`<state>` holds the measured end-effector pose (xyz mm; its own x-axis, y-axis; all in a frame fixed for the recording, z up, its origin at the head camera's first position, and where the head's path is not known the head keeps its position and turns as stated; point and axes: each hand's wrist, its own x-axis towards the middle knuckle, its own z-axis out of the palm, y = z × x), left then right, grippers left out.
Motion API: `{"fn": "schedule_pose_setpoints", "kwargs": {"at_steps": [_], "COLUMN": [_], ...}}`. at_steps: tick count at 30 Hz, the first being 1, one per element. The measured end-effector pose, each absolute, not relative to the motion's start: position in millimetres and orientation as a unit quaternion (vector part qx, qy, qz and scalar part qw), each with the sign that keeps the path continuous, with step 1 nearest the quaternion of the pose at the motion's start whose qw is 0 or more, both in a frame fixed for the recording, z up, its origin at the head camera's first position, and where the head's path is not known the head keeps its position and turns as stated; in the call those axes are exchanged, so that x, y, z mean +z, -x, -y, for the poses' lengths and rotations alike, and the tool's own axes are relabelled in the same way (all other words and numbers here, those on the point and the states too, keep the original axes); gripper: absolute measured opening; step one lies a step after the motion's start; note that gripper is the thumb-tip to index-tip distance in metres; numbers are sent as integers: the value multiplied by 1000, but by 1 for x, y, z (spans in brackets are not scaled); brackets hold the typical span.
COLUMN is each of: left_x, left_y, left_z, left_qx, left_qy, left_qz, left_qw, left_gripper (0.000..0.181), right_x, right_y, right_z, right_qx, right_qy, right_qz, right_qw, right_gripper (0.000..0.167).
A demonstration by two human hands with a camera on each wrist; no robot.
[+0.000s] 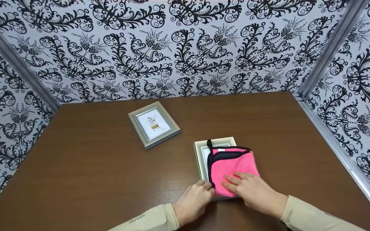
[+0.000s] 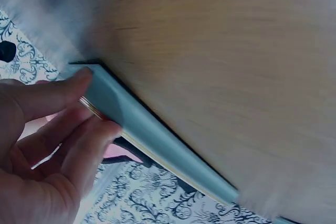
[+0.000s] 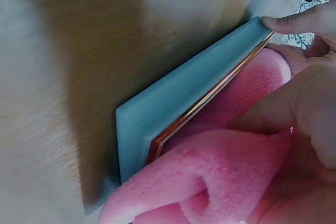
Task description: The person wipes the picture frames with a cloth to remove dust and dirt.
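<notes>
A pink cloth (image 1: 233, 166) with black edging and a black loop lies over a light picture frame (image 1: 198, 157) near the table's front. At the frame's near left corner, my left hand (image 1: 195, 199) grips it. In the left wrist view, the thumb (image 2: 79, 85) sits on the frame's side (image 2: 142, 119) and the fingers are at its front edge. My right hand (image 1: 257, 192) presses the cloth onto the frame with extended fingers. Bunched folds of cloth (image 3: 210, 166) show beside the frame's side (image 3: 194, 77) in the right wrist view. The cloth hides most of the picture.
Farther back and to the left, a second picture frame (image 1: 175, 128) lies face up, showing a plant in a gold pot. The brown table (image 1: 92, 166) is bordered by black-and-white patterned walls (image 1: 159, 48), with a metal rail (image 1: 342, 147) along the right edge.
</notes>
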<state>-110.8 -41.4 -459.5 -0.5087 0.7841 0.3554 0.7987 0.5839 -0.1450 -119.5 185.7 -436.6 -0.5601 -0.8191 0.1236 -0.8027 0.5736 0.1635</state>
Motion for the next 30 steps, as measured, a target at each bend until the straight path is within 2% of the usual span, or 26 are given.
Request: {"fn": "schedule_pose_setpoints", "kwargs": {"at_steps": [4,8,11,13,18,23,30], "left_x": [-459,-449,-442,-445,-440,-435,-442], "left_y": [114,126,147,167,216,249,266], "left_z": [44,48,52,56,56,50,43], "left_qx": [-56,-115,-178,-199,-173,-194,-220], "left_qy": [462,471,458,434,316,193,158], "left_qz": [866,868,870,878,931,960,963], "left_qw": [181,109,46,32,55,57,9], "left_gripper": [16,13,11,10,7,10,8], "right_x": [-441,-446,-448,-448,-450,-452,-453], "right_y": [118,117,117,116,116,116,116], "right_z": [-188,-188,-189,-189,-191,-189,-187], "right_qx": [-46,-46,-43,-44,-45,-45,-31], "right_qy": [-466,-466,-465,-465,-466,-468,-463], "right_qz": [876,873,871,870,866,864,866], "right_qw": [114,137,152,160,176,183,186], "right_gripper": [64,64,63,62,60,58,55]}}
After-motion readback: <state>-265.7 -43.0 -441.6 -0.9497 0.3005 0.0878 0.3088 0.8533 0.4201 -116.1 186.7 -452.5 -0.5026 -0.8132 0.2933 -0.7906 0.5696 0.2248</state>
